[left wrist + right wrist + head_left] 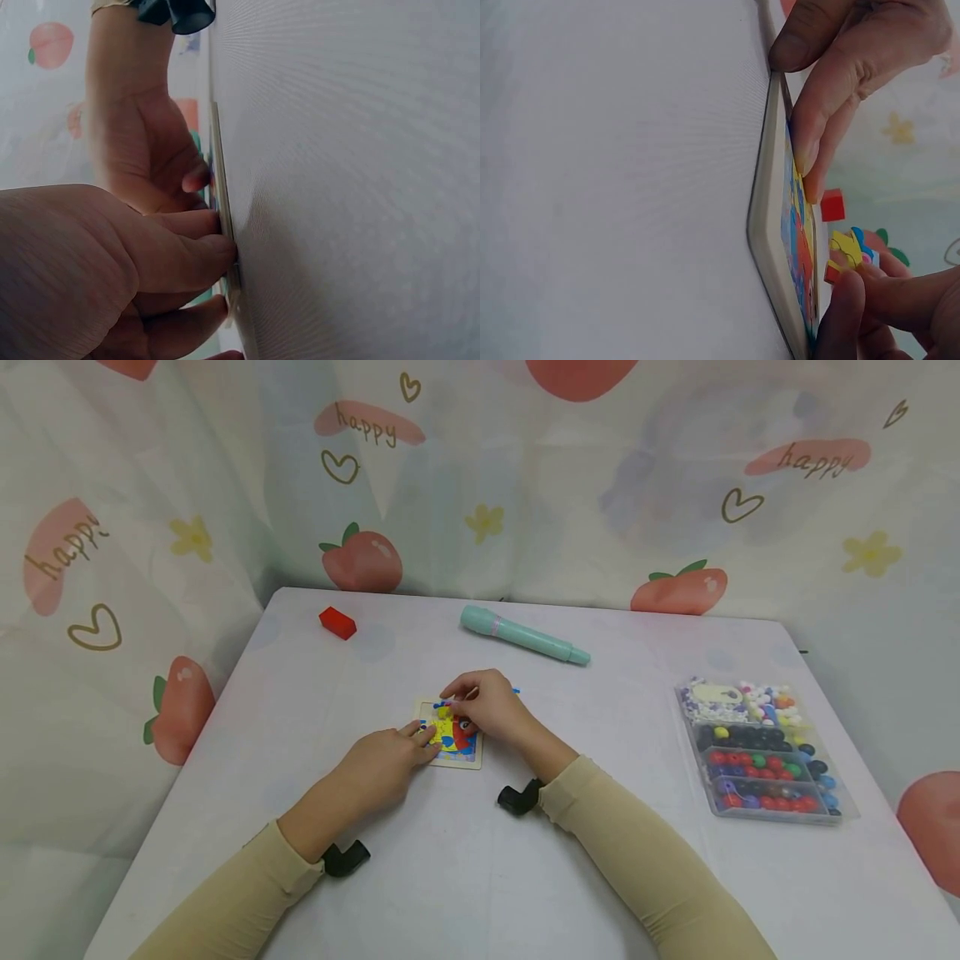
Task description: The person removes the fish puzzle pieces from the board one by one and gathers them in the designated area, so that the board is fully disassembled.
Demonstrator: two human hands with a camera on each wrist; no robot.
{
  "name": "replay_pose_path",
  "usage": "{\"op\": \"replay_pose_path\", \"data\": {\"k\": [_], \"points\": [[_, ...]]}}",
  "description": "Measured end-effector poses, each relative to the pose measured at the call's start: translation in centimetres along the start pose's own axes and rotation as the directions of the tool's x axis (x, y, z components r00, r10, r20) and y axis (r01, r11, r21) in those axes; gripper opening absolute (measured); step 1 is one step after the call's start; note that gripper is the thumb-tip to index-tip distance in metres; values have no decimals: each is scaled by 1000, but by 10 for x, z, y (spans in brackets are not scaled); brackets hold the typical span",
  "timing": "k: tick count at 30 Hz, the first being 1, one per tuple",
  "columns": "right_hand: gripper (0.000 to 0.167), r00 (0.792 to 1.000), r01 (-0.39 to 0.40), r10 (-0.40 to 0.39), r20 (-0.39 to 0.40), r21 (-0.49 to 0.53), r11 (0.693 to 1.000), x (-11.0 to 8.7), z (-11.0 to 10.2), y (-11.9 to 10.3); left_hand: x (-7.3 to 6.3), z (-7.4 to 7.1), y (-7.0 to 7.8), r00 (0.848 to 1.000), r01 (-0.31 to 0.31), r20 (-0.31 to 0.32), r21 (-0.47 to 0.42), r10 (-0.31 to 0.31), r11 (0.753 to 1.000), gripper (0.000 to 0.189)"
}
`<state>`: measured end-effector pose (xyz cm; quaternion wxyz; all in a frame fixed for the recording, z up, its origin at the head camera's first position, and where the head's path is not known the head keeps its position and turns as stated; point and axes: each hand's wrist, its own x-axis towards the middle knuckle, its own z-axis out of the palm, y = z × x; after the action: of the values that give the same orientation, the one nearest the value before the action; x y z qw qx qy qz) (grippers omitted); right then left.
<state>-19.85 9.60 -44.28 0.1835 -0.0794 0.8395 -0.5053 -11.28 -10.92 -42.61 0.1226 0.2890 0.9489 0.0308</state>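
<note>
A small wooden jigsaw puzzle [467, 763] with a yellow, red and blue picture lies on the table in front of me. My left hand [382, 766] holds its left side, with the thumb at the board's edge and fingers resting on the picture. In the right wrist view the board's pale edge [761, 202] shows, with left fingers [821, 112] over it. My right hand [491, 703] pinches a puzzle piece [846, 247], yellow with blue and red parts, between thumb and fingers, just above the board's far part. The right palm hides some of the picture.
A red block [337, 623] lies at the back left. Behind the puzzle is a mint-green tube-shaped thing [525, 636]. To the right sits a clear divided box [776, 816] of coloured beads. Printed curtains [495, 460] hang around the table.
</note>
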Motion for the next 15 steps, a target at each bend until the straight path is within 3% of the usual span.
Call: {"op": "replay_pose_path", "data": {"k": [9,15], "points": [[16,1000,-20,19,4,74,997,2,-6,-1,-1,0,-1,1000,-3,-4,-14,3,1000,49],[16,1000,-7,6,12,51,999,-2,-14,-4,-1,0,-1,1000,1,1,-25,-1,1000,49]]}}
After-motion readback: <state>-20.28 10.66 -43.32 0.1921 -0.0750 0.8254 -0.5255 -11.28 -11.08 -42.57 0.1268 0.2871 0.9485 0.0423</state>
